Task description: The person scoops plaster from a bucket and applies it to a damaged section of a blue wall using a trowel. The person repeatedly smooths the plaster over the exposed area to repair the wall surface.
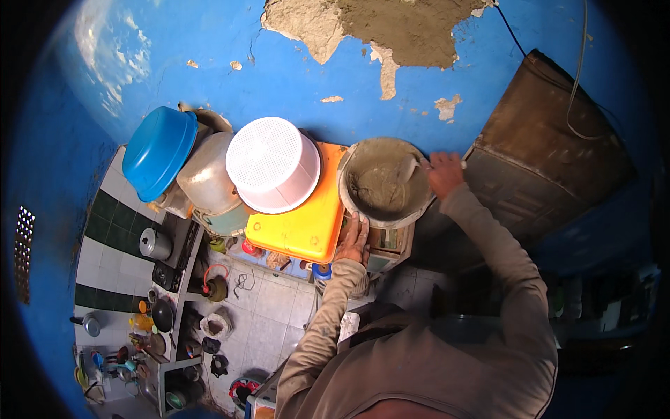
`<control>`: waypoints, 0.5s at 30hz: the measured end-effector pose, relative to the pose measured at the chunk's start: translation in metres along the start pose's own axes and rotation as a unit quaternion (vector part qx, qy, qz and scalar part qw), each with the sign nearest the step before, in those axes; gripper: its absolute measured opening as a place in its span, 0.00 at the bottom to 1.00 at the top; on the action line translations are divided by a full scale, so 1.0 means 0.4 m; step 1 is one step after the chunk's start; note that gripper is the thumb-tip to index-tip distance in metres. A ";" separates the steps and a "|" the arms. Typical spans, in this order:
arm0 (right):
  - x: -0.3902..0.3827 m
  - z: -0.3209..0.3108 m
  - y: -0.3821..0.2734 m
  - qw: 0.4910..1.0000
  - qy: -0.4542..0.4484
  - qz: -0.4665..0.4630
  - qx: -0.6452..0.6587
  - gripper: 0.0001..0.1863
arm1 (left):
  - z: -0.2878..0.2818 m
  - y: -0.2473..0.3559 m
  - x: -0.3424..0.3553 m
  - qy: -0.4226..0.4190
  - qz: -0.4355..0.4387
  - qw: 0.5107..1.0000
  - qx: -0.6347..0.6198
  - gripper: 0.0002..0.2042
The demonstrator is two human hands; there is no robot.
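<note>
A round, pale-rimmed basin [423, 207] holds wet grey-brown mortar [377, 183]. My right hand [445, 174] is closed at the basin's right rim, around the handle of a trowel [407, 170] whose blade lies in the mortar. Much of that handle is hidden by the fingers. On the basin's near left side rests my left hand [353, 241], fingers stretched out and touching the outside near the rim. Just left of this hand is an orange plastic container [293, 237], with an upturned white perforated basket [272, 164] on top.
An upturned blue tub [159, 153] and a dull metal pot [209, 171] stand farther left. Behind is a blue wall [230, 35] with a patch of fresh plaster [398, 31]. A brown wooden panel [537, 133] leans at right. Kitchenware crowds the lower left counter.
</note>
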State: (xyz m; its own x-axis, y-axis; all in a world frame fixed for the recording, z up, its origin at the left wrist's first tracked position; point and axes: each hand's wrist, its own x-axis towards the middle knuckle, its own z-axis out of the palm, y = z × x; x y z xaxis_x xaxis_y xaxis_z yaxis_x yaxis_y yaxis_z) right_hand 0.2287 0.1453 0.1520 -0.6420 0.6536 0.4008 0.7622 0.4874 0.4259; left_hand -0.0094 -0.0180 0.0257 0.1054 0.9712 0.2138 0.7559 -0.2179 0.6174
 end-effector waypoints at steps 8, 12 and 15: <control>-0.039 0.085 -0.174 0.992 -0.054 -0.018 0.113 0.13 | 0.018 -0.025 0.002 0.022 0.037 0.999 0.015 0.36; -0.066 0.040 -0.160 0.979 -0.085 0.070 0.170 0.15 | 0.008 -0.025 0.002 -0.017 0.012 0.999 -0.027 0.36; -0.088 0.032 -0.148 0.968 -0.071 0.126 0.205 0.15 | 0.013 -0.029 -0.003 0.029 0.054 0.998 0.027 0.36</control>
State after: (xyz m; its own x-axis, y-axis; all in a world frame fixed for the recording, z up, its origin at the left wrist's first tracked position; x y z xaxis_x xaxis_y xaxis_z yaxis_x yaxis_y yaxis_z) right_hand 0.2072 0.1008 0.1024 -0.4365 0.8399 0.3226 0.8801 0.4730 -0.0407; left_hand -0.0150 -0.0163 0.0143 0.1514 0.9352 0.3202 0.7757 -0.3132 0.5479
